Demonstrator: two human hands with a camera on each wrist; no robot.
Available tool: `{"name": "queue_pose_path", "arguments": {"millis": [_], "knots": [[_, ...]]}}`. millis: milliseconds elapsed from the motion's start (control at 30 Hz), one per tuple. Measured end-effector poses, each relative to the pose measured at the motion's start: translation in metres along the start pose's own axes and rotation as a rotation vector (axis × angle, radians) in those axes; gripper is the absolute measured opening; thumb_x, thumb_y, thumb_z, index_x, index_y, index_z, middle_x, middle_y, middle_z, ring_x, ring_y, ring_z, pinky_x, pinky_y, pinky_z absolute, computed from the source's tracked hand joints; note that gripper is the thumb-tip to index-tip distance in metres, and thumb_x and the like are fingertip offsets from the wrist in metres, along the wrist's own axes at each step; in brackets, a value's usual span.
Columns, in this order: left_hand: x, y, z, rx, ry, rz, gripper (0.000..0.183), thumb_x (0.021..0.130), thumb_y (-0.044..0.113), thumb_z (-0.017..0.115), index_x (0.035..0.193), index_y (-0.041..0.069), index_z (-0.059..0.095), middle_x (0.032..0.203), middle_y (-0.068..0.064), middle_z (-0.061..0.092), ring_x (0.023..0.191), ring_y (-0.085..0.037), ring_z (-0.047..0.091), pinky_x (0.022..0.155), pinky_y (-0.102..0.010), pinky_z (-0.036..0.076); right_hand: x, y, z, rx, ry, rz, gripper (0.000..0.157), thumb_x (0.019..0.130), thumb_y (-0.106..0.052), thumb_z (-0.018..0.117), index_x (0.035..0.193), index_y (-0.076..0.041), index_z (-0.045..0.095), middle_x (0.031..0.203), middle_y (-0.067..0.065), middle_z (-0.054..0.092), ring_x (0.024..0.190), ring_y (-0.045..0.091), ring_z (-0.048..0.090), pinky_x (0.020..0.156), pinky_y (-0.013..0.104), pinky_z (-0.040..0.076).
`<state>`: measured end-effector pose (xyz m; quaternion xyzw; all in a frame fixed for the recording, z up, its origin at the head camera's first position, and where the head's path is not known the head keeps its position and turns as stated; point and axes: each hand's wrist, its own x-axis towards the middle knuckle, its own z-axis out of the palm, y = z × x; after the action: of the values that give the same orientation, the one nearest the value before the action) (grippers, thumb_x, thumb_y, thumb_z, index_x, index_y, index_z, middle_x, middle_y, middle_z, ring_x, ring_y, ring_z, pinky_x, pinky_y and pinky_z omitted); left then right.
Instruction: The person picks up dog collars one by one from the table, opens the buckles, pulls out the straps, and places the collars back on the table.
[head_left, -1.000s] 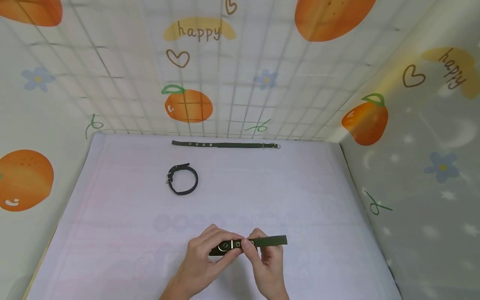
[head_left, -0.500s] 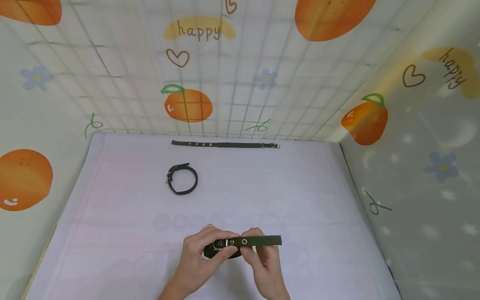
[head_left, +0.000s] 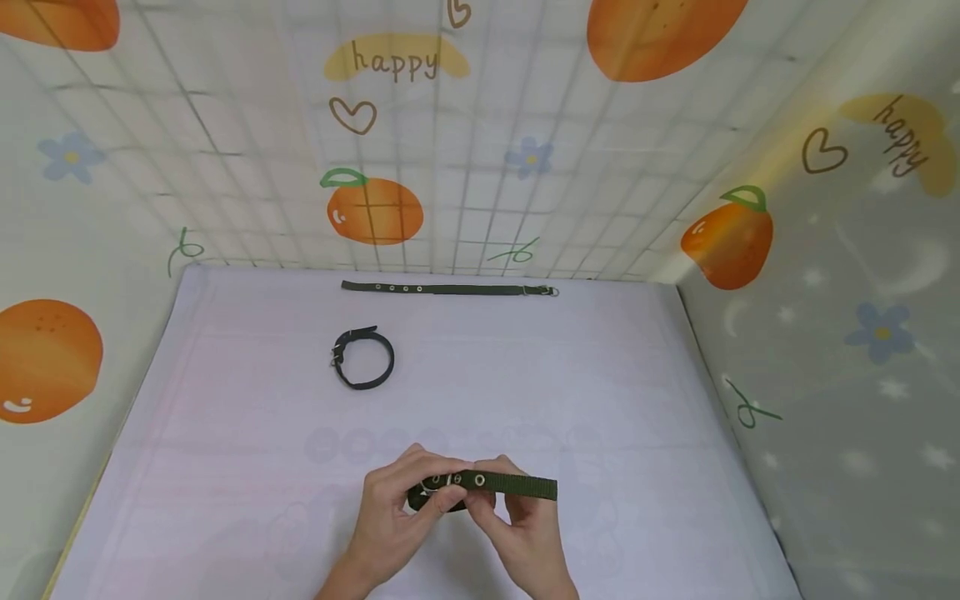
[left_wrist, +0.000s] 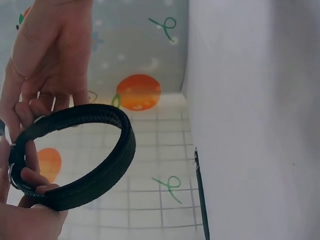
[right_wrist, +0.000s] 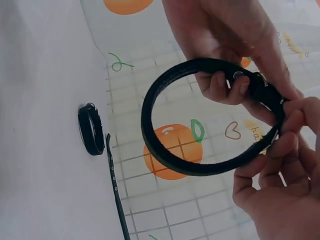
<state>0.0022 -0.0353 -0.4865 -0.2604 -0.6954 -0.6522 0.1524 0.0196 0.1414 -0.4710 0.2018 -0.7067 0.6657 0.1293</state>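
Observation:
Both hands hold a dark green webbing collar (head_left: 517,485), bent into a loop with its eyelet-punched tail sticking out to the right. My left hand (head_left: 390,508) pinches it by the metal buckle (head_left: 448,481), thumb in front and fingers over the top. The right hand (head_left: 528,533) grips the strap just beside it, its thumb below an eyelet and fingers behind the tail. In the right wrist view the looped collar (right_wrist: 145,115) shows as a wide ring, with a metal eyelet and buckle among the fingers. Fingers partly hide the buckle.
A second collar (head_left: 392,360), buckled into a ring, lies on the white table (head_left: 600,375) beyond the hands. Behind it a third collar (head_left: 472,290) lies stretched straight along the back edge. Printed curtains (head_left: 465,150) with oranges and a grid stand around the table.
The held collar has shifted slightly left with both hands. The right thumb has slid off the strap's front to below it, uncovering an eyelet, and the tail now slopes slightly down.

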Motion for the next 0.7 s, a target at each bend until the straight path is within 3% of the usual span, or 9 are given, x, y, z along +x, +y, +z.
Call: {"name": "queue_pose_path", "arguments": {"millis": [167, 333, 467, 700], "knots": [[-0.002, 0.001, 0.001, -0.040, -0.004, -0.027, 0.037, 0.089, -0.005, 0.083, 0.120, 0.014, 0.079, 0.102, -0.006, 0.082, 0.086, -0.010, 0.066, 0.073, -0.023, 0.058, 0.000, -0.001, -0.001, 0.014, -0.009, 0.008, 0.038, 0.089, 0.026, 0.067, 0.113, -0.003, 0.075, 0.094, 0.010, 0.073, 0.074, 0.016, 0.056, 0.064, 0.029, 0.053], [-0.001, -0.001, 0.000, -0.017, -0.041, -0.042, 0.033, 0.091, -0.001, 0.083, 0.119, 0.016, 0.080, 0.103, -0.002, 0.084, 0.083, -0.008, 0.066, 0.071, -0.023, 0.055, -0.002, 0.001, -0.003, -0.002, -0.012, 0.033, 0.035, 0.089, 0.025, 0.068, 0.111, -0.001, 0.075, 0.095, 0.011, 0.075, 0.074, 0.011, 0.059, 0.063, 0.027, 0.055], [-0.002, -0.003, -0.001, -0.009, -0.065, -0.044, 0.032, 0.091, 0.001, 0.083, 0.119, 0.017, 0.080, 0.105, -0.001, 0.084, 0.081, -0.006, 0.066, 0.070, -0.023, 0.054, -0.006, 0.006, -0.001, -0.165, -0.006, -0.025, 0.033, 0.090, 0.021, 0.068, 0.110, -0.004, 0.073, 0.087, 0.009, 0.072, 0.071, 0.006, 0.057, 0.063, 0.019, 0.052], [-0.002, -0.004, 0.001, 0.010, -0.092, -0.031, 0.035, 0.092, 0.005, 0.084, 0.124, 0.018, 0.077, 0.110, -0.001, 0.083, 0.087, -0.006, 0.071, 0.075, -0.022, 0.058, -0.010, 0.015, 0.003, -0.531, 0.010, -0.154, 0.026, 0.088, 0.007, 0.067, 0.110, -0.008, 0.064, 0.072, -0.006, 0.054, 0.065, -0.006, 0.044, 0.060, 0.005, 0.041]]}}
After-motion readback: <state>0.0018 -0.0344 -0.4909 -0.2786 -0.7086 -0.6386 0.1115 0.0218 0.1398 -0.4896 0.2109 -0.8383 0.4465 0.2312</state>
